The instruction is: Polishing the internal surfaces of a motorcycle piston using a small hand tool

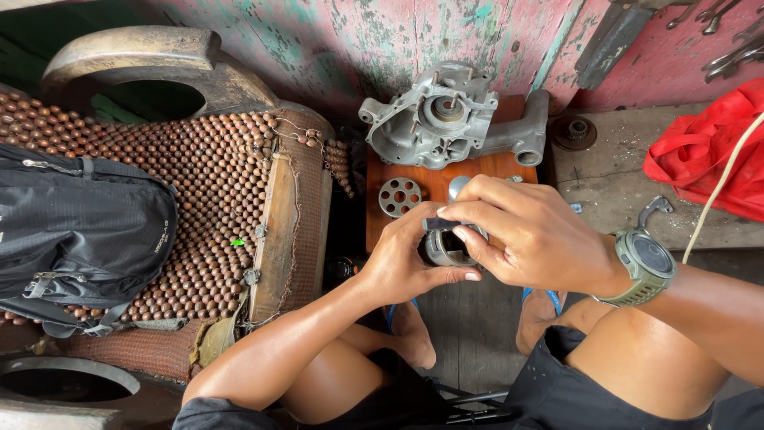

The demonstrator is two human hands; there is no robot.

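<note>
- Reddish wooden board surface (477,171) beneath a peeling pink wall; grey cast-metal engine casing (446,119) rests there
- Both hands, left (402,263) and right (533,231), closed around a small round grey metal cylinder part (446,247) above the board's near edge
- Best kept steady, turned gently

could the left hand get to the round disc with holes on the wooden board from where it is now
Probably yes. The perforated metal disc lies uncovered on the wooden board, just beyond the left hand, with nothing between them. That hand is busy, though, cupping a small metal cylinder part.

A repair workshop: engine casing (446,119) on wooden board (382,215), wrenches (728,40) against peeling wall (358,40).
</note>
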